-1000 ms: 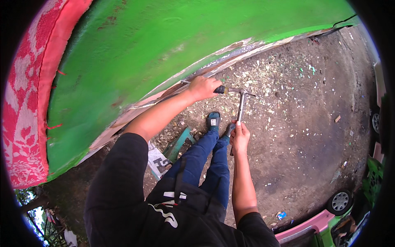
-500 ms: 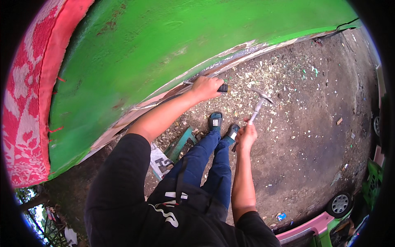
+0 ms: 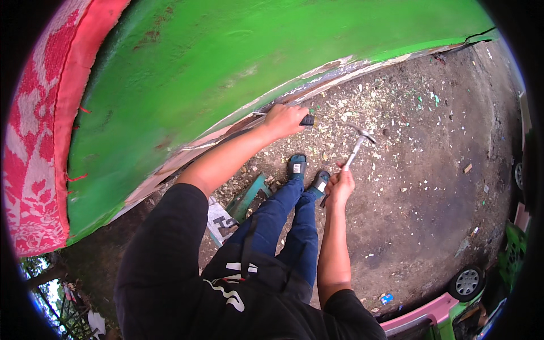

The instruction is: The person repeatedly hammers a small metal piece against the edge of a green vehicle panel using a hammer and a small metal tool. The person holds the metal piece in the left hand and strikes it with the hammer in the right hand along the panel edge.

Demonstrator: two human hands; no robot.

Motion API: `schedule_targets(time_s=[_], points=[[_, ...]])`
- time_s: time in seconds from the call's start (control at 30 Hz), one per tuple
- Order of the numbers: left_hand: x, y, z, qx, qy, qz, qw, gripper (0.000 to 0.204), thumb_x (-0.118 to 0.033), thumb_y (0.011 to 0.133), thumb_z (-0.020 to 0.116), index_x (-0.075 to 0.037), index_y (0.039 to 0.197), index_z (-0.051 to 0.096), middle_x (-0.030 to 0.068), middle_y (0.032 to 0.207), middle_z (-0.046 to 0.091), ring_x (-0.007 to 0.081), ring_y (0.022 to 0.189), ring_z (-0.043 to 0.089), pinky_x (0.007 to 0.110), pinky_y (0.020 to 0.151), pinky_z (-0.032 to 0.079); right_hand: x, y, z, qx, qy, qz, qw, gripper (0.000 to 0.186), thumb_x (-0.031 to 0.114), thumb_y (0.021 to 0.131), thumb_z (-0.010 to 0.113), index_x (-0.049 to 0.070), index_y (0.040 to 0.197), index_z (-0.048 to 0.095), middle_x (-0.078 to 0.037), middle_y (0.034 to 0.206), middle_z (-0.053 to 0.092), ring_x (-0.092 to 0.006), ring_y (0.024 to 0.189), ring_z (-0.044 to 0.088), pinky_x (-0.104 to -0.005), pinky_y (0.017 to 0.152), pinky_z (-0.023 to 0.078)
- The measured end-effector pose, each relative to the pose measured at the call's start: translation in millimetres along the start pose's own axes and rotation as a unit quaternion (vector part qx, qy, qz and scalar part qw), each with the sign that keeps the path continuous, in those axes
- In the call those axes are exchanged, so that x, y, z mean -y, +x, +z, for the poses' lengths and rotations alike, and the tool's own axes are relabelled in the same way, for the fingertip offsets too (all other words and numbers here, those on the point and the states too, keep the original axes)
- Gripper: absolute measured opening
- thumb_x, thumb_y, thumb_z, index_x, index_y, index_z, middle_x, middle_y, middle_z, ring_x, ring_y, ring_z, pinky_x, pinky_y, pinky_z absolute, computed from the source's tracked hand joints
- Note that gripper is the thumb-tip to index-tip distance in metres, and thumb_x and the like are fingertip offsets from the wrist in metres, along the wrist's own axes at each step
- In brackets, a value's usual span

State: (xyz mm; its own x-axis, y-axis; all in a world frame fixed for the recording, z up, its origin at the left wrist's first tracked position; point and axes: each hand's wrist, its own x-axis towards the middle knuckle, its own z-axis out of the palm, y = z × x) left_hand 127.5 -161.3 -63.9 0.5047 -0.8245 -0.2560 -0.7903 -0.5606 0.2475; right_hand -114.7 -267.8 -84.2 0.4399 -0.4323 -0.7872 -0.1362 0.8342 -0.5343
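My left hand point(image 3: 284, 120) is closed round a black-handled screwdriver or chisel point(image 3: 307, 120). Its handle end sticks out past my little-finger side, and a short metal shank shows on the other side, by the lower edge of a large green panel point(image 3: 238, 73). Where the tip rests I cannot tell. That edge is chipped, with bare, whitish and brown patches. In my right hand point(image 3: 340, 188) is a claw hammer point(image 3: 356, 148), gripped by its shaft. The hammer's metal head is up, to the right of the tool's handle end and apart from it.
Pale chips point(image 3: 374, 107) litter the dirt ground around my sandalled feet. A green angled piece point(image 3: 247, 198) and a printed sheet point(image 3: 220, 222) lie beside my legs. Red patterned cloth point(image 3: 42, 141) hangs at the left. A wheel point(image 3: 467, 283) and pink-and-green bodywork point(image 3: 419, 316) stand lower right.
The hammer head has shifted only very slightly. My left hand and its tool stay at the panel's edge.
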Motion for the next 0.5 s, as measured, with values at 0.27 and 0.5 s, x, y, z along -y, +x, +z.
schedule_targets(time_s=[0.27, 0.5], points=[[7.9, -9.8, -0.2, 0.006, 0.010, -0.045, 0.999, 0.036, -0.031, 0.076, 0.074, -0.011, 0.101, 0.057, 0.0116, 0.092, 0.067, 0.0330, 0.081, 0.068, 0.047, 0.067, 0.054, -3.8, -2.8, 14.5, 0.022, -0.053, 0.016, 0.998, 0.028, 0.031, 0.103, 0.046, 0.007, 0.107, 0.062, 0.006, 0.057, 0.034, -0.0039, 0.042, 0.028, -0.0220, 0.036, 0.020], [-7.1, -18.4, -8.5, -0.079, -0.021, 0.080, 0.993, 0.045, -0.031, 0.070, 0.079, -0.017, 0.109, 0.062, 0.0047, 0.086, 0.064, 0.0273, 0.078, 0.068, 0.041, 0.069, 0.054, 27.2, -5.1, -9.2, 0.011, -0.021, 0.008, 1.000, 0.031, 0.032, 0.104, 0.046, 0.007, 0.115, 0.059, 0.006, 0.056, 0.033, -0.0036, 0.040, 0.026, -0.0220, 0.036, 0.020]])
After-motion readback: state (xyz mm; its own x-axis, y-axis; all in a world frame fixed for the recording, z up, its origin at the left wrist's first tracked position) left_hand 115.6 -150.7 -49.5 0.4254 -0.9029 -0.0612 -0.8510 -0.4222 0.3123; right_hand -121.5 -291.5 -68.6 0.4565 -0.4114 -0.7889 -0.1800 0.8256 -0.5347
